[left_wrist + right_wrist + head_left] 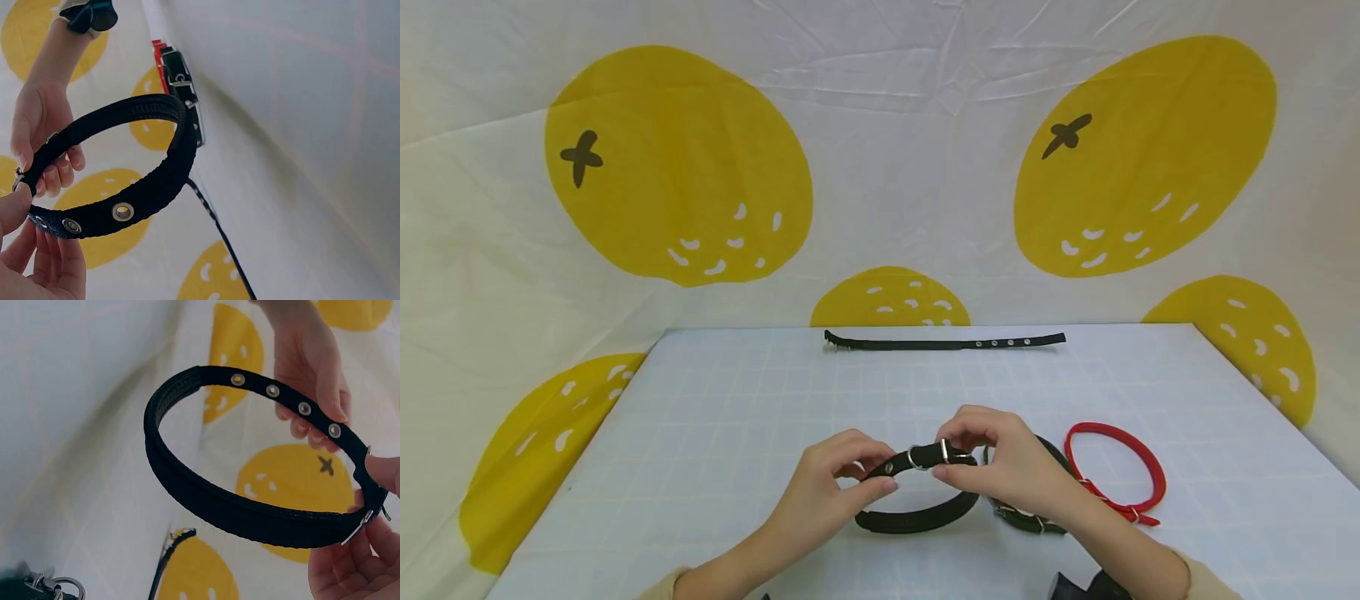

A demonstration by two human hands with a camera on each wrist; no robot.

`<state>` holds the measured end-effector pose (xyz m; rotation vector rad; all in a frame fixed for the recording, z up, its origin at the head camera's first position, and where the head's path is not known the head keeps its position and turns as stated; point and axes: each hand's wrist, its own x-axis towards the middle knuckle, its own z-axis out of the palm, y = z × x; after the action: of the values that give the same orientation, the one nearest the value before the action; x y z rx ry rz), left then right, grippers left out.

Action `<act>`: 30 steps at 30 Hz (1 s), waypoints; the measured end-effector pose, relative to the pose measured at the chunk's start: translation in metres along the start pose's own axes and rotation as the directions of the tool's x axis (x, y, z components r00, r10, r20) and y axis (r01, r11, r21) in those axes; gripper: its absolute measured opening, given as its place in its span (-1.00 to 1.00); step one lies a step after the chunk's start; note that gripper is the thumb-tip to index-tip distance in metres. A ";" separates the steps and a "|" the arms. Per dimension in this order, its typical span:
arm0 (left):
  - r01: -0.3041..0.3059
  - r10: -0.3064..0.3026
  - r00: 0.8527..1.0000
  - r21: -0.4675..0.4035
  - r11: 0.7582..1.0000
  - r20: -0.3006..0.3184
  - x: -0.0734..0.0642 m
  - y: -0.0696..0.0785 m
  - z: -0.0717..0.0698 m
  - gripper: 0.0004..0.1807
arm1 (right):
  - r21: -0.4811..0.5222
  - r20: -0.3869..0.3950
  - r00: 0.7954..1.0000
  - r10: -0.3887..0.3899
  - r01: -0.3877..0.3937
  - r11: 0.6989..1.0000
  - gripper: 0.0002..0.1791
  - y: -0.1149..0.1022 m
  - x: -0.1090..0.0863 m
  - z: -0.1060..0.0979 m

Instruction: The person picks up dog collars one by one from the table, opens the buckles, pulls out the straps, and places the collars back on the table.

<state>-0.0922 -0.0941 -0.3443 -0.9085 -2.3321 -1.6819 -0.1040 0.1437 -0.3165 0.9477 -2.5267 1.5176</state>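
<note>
Both hands hold a black collar (917, 521), closed into a loop and raised with its lower curve toward the person. My left hand (820, 475) pinches the strap between thumb and fingers, beside a metal eyelet (889, 469). On the other side, my right hand (1011, 467) grips the collar by its silver buckle (945, 452), thumb below and fingers above. A metal ring (913, 457) sits on the strap between the two hands. In the right wrist view, several eyelets (272, 390) line the strap toward the left hand. Fingers partly hide the buckle in both wrist views.
To the right on the white table (737, 400) lie a red collar (1159, 475), buckled into a loop, and a dark green collar (1026, 523), partly behind the right hand. An unbuckled black collar (910, 344) stretches along the back edge. Behind hangs a yellow-patterned cloth (917, 167).
</note>
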 end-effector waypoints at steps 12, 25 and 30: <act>-0.037 0.038 0.998 0.012 0.999 -0.049 -0.001 -0.008 -0.008 -0.82 | -0.059 -0.047 0.998 0.037 -0.039 0.997 -0.80 0.002 -0.001 -0.013; 0.080 -0.090 0.987 -0.078 0.994 -0.131 0.003 -0.017 -0.020 -0.76 | -0.029 -0.074 0.978 0.193 -0.196 0.980 -0.79 0.006 -0.004 -0.029; 0.017 -0.020 0.982 -0.017 1.000 -0.189 0.004 -0.019 -0.024 -0.70 | -0.024 -0.107 0.964 0.244 -0.248 0.968 -0.78 0.007 -0.006 -0.036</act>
<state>-0.1112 -0.1176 -0.3500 -0.6974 -2.2123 -1.7129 -0.1126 0.1784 -0.3052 0.5501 -2.6680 1.5268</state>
